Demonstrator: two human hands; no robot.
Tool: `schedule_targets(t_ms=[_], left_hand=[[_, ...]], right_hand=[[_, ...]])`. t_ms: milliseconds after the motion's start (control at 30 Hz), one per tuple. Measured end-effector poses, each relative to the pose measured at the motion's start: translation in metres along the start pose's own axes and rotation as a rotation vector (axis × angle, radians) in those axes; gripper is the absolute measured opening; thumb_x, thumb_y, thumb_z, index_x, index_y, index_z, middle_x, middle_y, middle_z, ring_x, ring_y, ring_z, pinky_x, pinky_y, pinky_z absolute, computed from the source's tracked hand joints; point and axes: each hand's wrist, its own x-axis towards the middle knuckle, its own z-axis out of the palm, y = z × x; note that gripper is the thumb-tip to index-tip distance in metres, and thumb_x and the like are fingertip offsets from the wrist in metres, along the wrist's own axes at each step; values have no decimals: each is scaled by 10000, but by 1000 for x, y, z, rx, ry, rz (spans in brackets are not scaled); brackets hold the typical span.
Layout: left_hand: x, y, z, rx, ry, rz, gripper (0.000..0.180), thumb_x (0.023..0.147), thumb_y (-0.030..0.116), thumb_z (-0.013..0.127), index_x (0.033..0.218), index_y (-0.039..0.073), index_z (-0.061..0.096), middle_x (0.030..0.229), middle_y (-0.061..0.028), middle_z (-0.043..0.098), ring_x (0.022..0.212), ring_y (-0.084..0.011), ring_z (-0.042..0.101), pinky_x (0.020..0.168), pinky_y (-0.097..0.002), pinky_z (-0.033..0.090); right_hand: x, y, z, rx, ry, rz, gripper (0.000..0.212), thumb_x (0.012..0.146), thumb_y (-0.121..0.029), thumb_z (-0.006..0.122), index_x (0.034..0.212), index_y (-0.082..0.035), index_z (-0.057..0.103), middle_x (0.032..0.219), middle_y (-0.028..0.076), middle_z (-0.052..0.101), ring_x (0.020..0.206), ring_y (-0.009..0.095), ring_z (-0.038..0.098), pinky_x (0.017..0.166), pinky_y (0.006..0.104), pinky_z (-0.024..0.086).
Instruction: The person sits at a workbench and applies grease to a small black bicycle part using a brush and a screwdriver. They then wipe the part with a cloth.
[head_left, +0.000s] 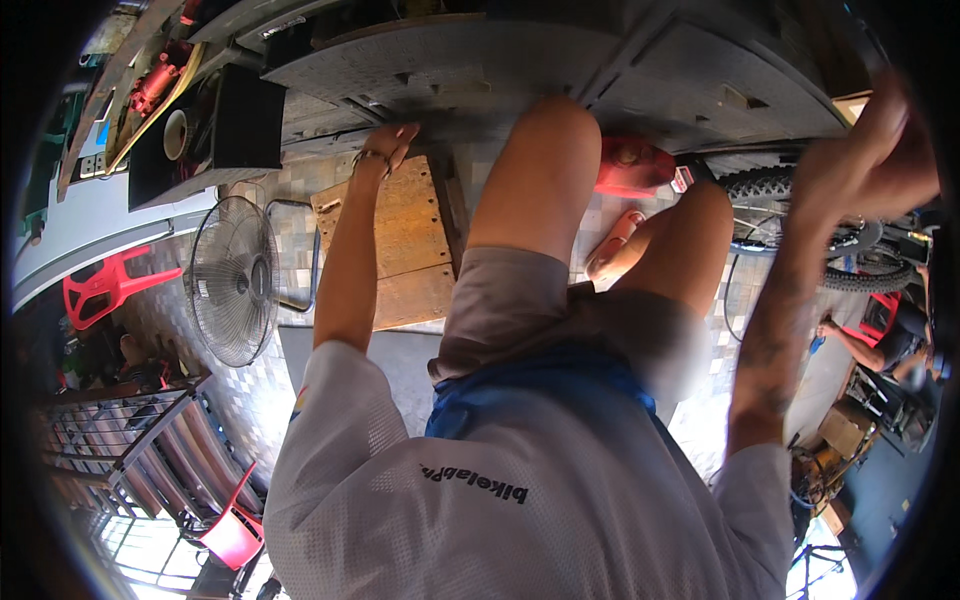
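Below, a wooden board (400, 240) lies on tiled floor (250, 400) beside a fan (232, 280).

A tiled floor (620, 215) of small pale squares carries everything. At ten o'clock stands a round wire fan (233, 280); a worn wooden board (400, 240) lies near twelve (with dark holes in it). Red sandals (625, 170) rest at one o'clock, a knobby bicycle tyre (770, 185) at two.
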Motion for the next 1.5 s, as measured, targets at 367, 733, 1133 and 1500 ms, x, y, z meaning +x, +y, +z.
schedule_targets(t_ms=[367, 733, 1133, 1500], left_hand=[[-238, -72, 160, -4, 813, -868, 727, 1068, 574, 489, 1597, 81, 419, 1504, -220, 527, 1330, -420, 519, 1123, -548, 397], [-237, -54, 155, 79, 909, -894, 657, 1068, 532, 484, 1541, 76, 477, 1302, -181, 597, 1221, -380, 564, 1039, -532, 434], [-241, -68, 164, 133, 837, -901, 690, 1093, 601, 382, 1540, 88, 496, 1297, -187, 602, 1208, -401, 576, 1010, -564, 443], [-244, -95, 185, 185, 855, -865, 709, 1098, 631, 335, 1542, 98, 483, 1336, -180, 590, 1233, -383, 576, 1010, -556, 451]], right_hand=[[-449, -180, -59, 154, -2227, 709, 285, 977, -237, 568, 1114, -98, 776, 1162, 198, 757, 1146, 370, 722, 946, 528, 576], [-522, -161, -82, 798, -2253, 605, 331, 1010, -311, 538, 1122, -72, 738, 1076, 105, 756, 1068, 273, 718, 990, 430, 545], [-325, -208, -117, 1001, -2382, 582, 297, 963, -308, 611, 1057, -70, 760, 1044, 158, 766, 1001, 354, 740, 884, 470, 581], [-421, -250, -150, 695, -2592, 300, 272, 910, -281, 667, 1082, -115, 798, 1003, 161, 783, 951, 369, 772, 800, 501, 620]])
